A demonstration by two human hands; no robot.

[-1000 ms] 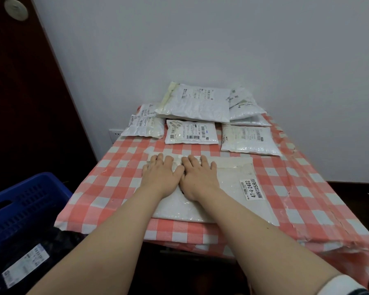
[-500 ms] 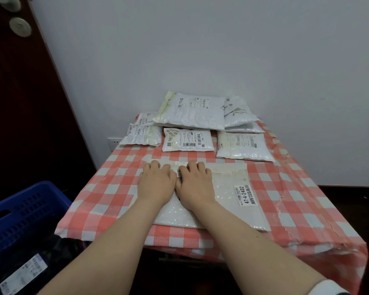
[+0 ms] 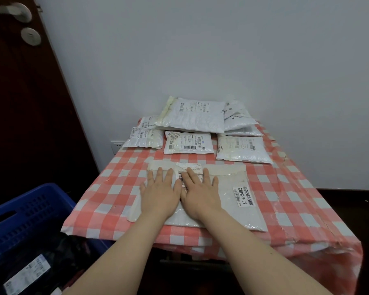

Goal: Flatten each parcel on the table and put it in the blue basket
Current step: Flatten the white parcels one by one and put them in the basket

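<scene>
Dim, even light — wide-angle bowing

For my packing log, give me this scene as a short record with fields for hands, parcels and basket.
left hand: flat, pressing the large flat white plastic parcel
right hand: flat beside it, pressing the same parcel
others: smaller white plastic mailers piled at the far end
basket: blue plastic basket lower left, dark labelled bag inside
surface: red-and-white checked cloth

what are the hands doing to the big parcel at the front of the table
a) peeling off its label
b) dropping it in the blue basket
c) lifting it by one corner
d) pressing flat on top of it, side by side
d: the left hand and right hand lie palm down, fingers straight, on the big parcel, which rests flat on the table.
</scene>
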